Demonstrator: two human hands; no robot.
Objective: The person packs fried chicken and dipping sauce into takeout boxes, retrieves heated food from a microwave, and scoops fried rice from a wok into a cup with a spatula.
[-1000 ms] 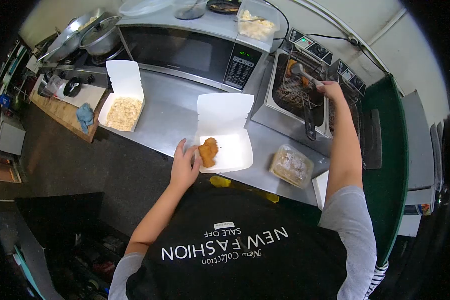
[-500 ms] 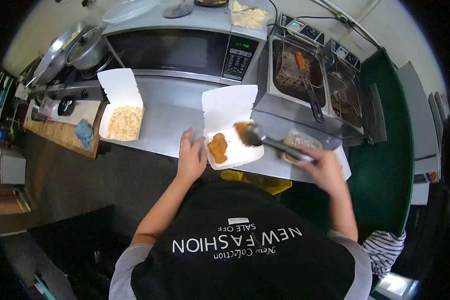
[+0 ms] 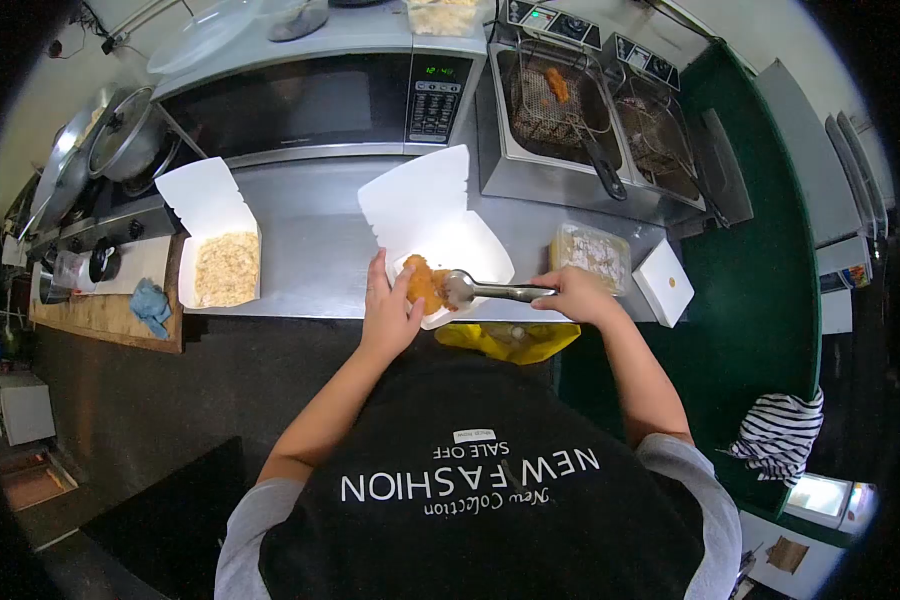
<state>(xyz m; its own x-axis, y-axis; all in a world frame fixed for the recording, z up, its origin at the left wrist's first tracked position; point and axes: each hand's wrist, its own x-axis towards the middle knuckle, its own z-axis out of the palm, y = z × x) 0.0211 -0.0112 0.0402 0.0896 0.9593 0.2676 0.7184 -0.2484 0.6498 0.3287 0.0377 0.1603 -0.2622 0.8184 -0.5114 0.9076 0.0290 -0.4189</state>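
Note:
An open white takeaway box (image 3: 485, 250) sits at the counter's front edge, its lid raised at the back. Golden-brown fried pieces (image 3: 426, 285) lie together in its left part. My right hand (image 3: 576, 296) is closed round the handle end of metal tongs (image 3: 505, 291). The tongs point left, and their rounded tip touches the right side of the fried pieces. My left hand (image 3: 392, 312) rests against the left wall of the box, fingers spread, fingertips close to the fried food. Whether those fingertips touch the food, I cannot tell.
Left along the counter stands another open box (image 3: 226, 268) filled with rice. A clear food container (image 3: 590, 258) and a small white box (image 3: 662, 284) are on the right. Behind are a microwave (image 3: 290, 105) and a deep fryer (image 3: 555, 150). A yellow bag (image 3: 510, 341) hangs below the edge.
The tongs have moved left across the box, bringing the second fried piece beside the first. My left hand has come up against the box. The box is turned slightly, and the view has shifted.

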